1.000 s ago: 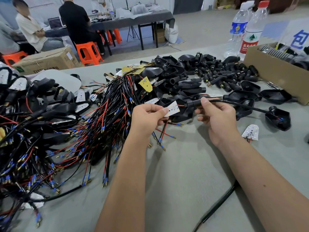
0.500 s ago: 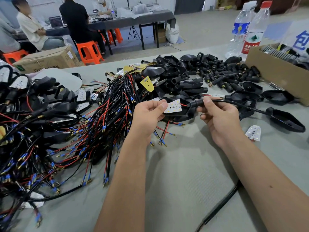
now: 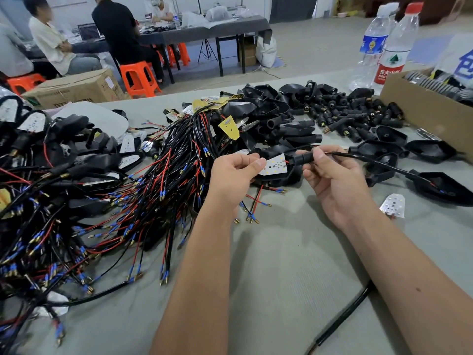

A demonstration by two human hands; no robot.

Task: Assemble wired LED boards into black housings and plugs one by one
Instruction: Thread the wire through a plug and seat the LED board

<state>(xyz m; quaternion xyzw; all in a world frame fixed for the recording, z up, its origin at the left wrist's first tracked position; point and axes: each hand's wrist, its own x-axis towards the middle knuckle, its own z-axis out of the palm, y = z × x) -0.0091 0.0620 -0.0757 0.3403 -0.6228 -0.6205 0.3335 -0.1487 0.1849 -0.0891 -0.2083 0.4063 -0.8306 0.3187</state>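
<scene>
The left hand (image 3: pixel 234 175) is pinching the LED board (image 3: pixel 275 165) while the right hand (image 3: pixel 332 183) is gripping the black plug (image 3: pixel 302 158) at its three o'clock, above the counter (image 3: pixel 268 265), and hard pulling is risking torn solder joints.

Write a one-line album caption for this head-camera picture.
Left hand pinches a white LED board while the right hand grips its black plug, beside heaped wires.
</scene>
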